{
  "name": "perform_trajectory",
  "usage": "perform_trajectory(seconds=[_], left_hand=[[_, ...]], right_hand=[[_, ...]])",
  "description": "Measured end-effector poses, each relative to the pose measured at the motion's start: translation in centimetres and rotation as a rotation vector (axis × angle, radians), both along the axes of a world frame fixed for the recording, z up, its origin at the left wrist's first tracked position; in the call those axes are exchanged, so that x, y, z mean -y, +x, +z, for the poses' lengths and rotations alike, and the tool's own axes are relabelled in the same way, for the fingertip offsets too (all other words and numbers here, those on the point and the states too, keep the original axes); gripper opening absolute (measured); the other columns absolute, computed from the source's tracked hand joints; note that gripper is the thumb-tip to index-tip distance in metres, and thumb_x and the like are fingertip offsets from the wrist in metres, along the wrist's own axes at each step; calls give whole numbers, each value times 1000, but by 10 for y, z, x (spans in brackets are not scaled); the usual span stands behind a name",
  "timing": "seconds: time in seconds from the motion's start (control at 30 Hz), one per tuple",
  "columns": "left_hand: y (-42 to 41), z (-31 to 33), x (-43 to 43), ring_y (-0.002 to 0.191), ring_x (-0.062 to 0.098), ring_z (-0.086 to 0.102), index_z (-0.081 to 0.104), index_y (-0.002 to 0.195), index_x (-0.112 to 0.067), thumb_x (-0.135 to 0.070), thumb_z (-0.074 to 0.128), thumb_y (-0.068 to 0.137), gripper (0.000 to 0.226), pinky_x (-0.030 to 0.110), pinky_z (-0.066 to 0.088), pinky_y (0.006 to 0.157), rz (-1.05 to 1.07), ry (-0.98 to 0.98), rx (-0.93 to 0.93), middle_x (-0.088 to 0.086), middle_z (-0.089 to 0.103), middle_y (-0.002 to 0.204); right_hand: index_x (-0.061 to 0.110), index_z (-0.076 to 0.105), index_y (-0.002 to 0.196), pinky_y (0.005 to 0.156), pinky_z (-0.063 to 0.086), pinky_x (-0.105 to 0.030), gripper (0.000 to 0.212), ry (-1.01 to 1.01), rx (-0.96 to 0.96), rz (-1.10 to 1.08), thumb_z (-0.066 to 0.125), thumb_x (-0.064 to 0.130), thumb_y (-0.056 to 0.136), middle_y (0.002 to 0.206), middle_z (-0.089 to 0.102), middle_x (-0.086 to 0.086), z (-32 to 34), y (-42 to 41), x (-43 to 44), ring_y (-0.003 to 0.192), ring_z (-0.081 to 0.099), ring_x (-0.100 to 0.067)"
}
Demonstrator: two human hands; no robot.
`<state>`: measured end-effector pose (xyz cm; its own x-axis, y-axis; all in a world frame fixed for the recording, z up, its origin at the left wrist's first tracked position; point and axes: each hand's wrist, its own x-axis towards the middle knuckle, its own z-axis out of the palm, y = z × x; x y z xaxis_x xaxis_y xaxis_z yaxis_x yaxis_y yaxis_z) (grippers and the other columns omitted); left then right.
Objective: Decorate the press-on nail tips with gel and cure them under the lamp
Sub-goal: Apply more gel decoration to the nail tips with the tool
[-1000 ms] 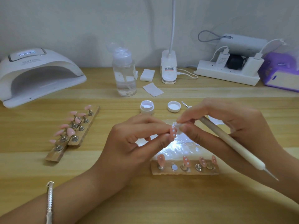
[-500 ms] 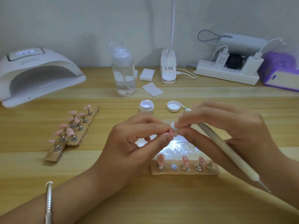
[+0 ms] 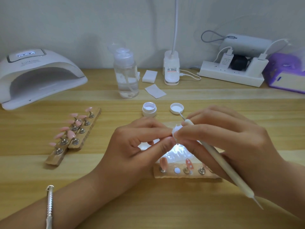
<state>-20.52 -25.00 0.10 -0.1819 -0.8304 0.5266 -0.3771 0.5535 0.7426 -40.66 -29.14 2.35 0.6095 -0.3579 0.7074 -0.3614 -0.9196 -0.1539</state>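
Observation:
My left hand (image 3: 137, 146) pinches a pink nail tip between thumb and forefinger; the tip is almost hidden. My right hand (image 3: 222, 138) grips a white dotting tool (image 3: 219, 162) and presses a small white wipe piece (image 3: 177, 129) against the tip. Below the hands lies a wooden holder strip (image 3: 186, 175) with a plain pink tip (image 3: 163, 162), a dotted tip (image 3: 189, 163) and one bare magnet spot (image 3: 177, 170). The open gel jar (image 3: 149, 109) and its lid (image 3: 177, 108) stand just behind. The white curing lamp (image 3: 36, 75) sits at the far left, its display lit.
Two more holder strips with pink tips (image 3: 74, 136) lie to the left. A pump bottle (image 3: 126, 75), white wipes (image 3: 149, 76), a desk lamp base (image 3: 171, 70), a power strip (image 3: 231, 76) and a purple box (image 3: 287, 71) line the back. Shiny foil (image 3: 176, 152) lies under the hands.
The right hand's fingers moved onto the nail tip with the white wipe piece, covering the tip's dotted face. The dotting tool swung to a steeper angle. The left hand stayed put.

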Motion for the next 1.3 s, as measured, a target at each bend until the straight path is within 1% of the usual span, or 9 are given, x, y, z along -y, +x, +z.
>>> perform_trajectory(seconds=[0.07, 0.23, 0.33, 0.43, 0.63, 0.83, 0.97, 1.13, 1.3], left_hand=[[1, 0, 0, 77, 15, 63, 78, 97, -18, -22, 64, 89, 17, 32, 50, 68, 21, 17, -10, -12, 68, 83], [1, -3, 2, 78, 22, 65, 80, 92, -12, -15, 71, 89, 10, 29, 51, 67, 11, 33, -9, -6, 69, 82], [1, -3, 1, 72, 21, 67, 80, 86, -7, -9, 69, 87, 11, 20, 51, 64, -5, 57, -44, -2, 69, 80], [-2, 0, -2, 68, 19, 68, 79, 84, -13, -11, 68, 88, 12, 20, 52, 61, -35, 34, -34, -7, 69, 79], [-1, -1, 0, 72, 16, 68, 81, 85, -13, -19, 70, 88, 13, 33, 51, 67, 32, 47, -34, -7, 70, 75], [-1, 1, 0, 72, 17, 67, 78, 87, -24, -19, 70, 90, 10, 32, 50, 68, 9, 21, -5, -7, 68, 75], [-1, 1, 0, 71, 17, 68, 78, 87, -24, -20, 68, 91, 11, 37, 50, 67, -1, 13, -3, -8, 69, 75], [-1, 0, 1, 62, 21, 70, 80, 91, -14, -17, 65, 90, 15, 29, 52, 67, -16, 48, -35, -5, 71, 81], [0, -1, 1, 61, 22, 70, 79, 92, -16, -15, 68, 91, 12, 27, 52, 67, -29, 52, -45, -4, 73, 84]], right_hand=[[4, 76, 93, 69, 49, -43, 6, -49, -39, -18, 71, 7, 91, 80, 67, -13, 0, 0, 1, 78, 64, -33], [3, 76, 93, 73, 48, -43, 6, -127, -83, -21, 69, 5, 91, 80, 66, -12, 0, -2, 4, 82, 65, -33], [4, 76, 92, 77, 48, -41, 9, -138, -84, -18, 67, 6, 92, 81, 66, -11, 2, -4, 8, 85, 66, -33], [4, 76, 88, 77, 49, -41, 9, -172, -107, -74, 67, 6, 91, 80, 67, -10, 0, -7, 17, 86, 67, -32], [5, 75, 87, 76, 46, -38, 8, -78, 14, -38, 69, 8, 91, 81, 67, -8, 2, -8, 16, 81, 64, -27], [5, 76, 98, 81, 48, -40, 14, -145, -107, 87, 63, 5, 93, 88, 69, -10, -1, -5, 7, 90, 67, -28], [5, 76, 98, 81, 48, -39, 13, -146, -111, 85, 68, 2, 89, 87, 69, -9, -3, -6, 8, 89, 67, -28], [7, 76, 100, 81, 47, -37, 13, -65, -56, 117, 70, 6, 89, 87, 69, -5, -4, -5, 10, 90, 65, -23], [7, 74, 102, 81, 47, -37, 15, -45, -43, 126, 70, 4, 89, 86, 68, -6, -4, -6, 12, 89, 64, -22]])
